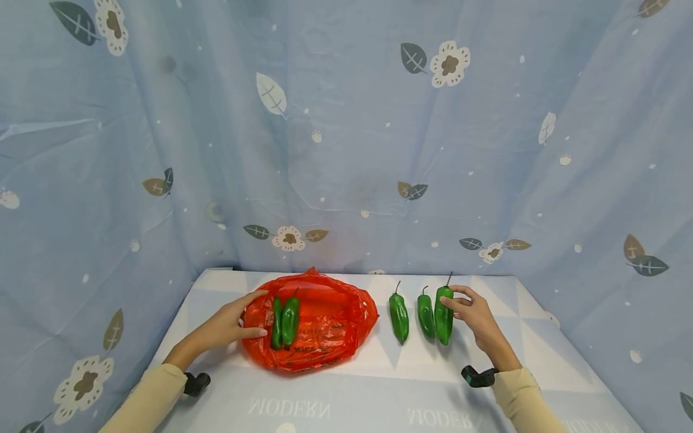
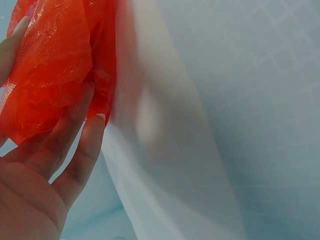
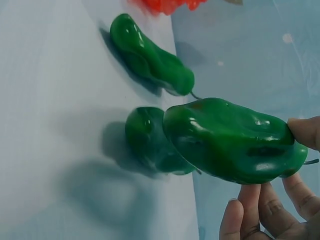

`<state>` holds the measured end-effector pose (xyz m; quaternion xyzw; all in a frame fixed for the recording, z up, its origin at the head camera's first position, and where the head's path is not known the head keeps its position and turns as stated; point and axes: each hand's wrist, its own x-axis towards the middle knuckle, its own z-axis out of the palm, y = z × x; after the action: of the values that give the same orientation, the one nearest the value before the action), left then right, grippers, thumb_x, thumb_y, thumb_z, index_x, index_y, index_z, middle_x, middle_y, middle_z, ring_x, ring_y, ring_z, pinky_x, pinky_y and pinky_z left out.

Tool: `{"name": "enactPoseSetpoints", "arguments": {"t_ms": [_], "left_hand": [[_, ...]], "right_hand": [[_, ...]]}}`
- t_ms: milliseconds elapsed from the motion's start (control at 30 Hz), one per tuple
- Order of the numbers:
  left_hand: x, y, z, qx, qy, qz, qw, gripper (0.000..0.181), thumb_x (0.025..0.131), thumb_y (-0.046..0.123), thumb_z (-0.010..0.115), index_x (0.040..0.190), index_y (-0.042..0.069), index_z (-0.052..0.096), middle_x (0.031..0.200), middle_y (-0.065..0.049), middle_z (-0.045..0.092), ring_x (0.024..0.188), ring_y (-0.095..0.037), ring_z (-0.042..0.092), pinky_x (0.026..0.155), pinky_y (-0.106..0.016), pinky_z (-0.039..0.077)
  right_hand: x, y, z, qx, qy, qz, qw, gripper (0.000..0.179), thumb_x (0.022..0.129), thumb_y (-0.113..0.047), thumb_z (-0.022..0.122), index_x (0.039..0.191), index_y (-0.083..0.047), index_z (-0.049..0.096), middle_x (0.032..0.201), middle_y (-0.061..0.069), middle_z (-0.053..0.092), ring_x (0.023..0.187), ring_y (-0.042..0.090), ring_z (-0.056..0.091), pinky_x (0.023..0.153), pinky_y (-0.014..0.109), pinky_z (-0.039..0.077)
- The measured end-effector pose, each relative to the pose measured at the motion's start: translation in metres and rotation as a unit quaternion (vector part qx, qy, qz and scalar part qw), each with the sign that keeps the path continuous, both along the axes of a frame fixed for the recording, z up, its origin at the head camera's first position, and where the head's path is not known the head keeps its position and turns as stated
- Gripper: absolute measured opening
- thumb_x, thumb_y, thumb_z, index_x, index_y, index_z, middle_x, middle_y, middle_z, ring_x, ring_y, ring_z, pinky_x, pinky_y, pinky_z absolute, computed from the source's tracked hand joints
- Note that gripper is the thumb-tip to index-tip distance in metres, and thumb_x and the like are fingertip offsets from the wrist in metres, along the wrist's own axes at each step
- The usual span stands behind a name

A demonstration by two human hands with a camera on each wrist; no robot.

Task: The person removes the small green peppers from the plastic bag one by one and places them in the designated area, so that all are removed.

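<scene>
A red plastic bag (image 1: 330, 355) lies on the table with its mouth spread wide, and two green peppers (image 1: 290, 322) are inside at its left. My left hand (image 1: 235, 316) touches the bag's left side, thumb and fingers spread apart. In the left wrist view, fairly straight fingertips rest against the crinkled red plastic (image 2: 55, 65). Between thumb and fingers, my right hand (image 1: 473, 313) pinches a glossy green pepper (image 3: 230, 140) near its stem end, held above the table. Close beside it lies another green pepper (image 1: 425, 316), and a further green pepper (image 1: 399, 317) lies nearer the bag.
The table (image 1: 379, 385) has a pale patterned cover with printed lettering. A blue curtain (image 1: 346, 150) with leaves and flowers hangs behind and along both sides. Black wrist devices (image 1: 479, 377) sit on both arms.
</scene>
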<state>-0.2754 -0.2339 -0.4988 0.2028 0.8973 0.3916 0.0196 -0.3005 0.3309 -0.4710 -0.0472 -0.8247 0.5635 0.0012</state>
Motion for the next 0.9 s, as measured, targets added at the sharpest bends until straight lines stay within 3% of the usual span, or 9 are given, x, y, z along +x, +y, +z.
{"name": "enactPoseSetpoints", "arguments": {"t_ms": [367,900], "left_hand": [[-0.001,0.002,0.0,-0.003,-0.006,0.003,1.0,0.087,0.076,0.04,0.079,0.147,0.018,0.034,0.145,-0.01,0.043,0.13,-0.035,0.041,0.101,-0.057,0.038],[0.002,0.002,0.002,-0.003,-0.011,0.01,0.9999,0.087,0.076,0.04,0.079,0.147,0.016,0.035,0.144,-0.009,0.044,0.128,-0.032,0.044,0.099,-0.054,0.042]], "right_hand": [[0.0,0.017,-0.005,0.012,-0.003,-0.018,0.9998,0.069,0.084,-0.046,0.07,0.137,-0.01,0.044,0.12,0.017,0.058,0.099,0.02,0.06,0.096,0.048,0.045],[-0.018,0.03,-0.023,0.028,-0.02,-0.025,0.9991,0.072,0.082,-0.046,0.071,0.137,-0.007,0.044,0.119,0.017,0.059,0.098,0.017,0.06,0.097,0.048,0.045]]}}
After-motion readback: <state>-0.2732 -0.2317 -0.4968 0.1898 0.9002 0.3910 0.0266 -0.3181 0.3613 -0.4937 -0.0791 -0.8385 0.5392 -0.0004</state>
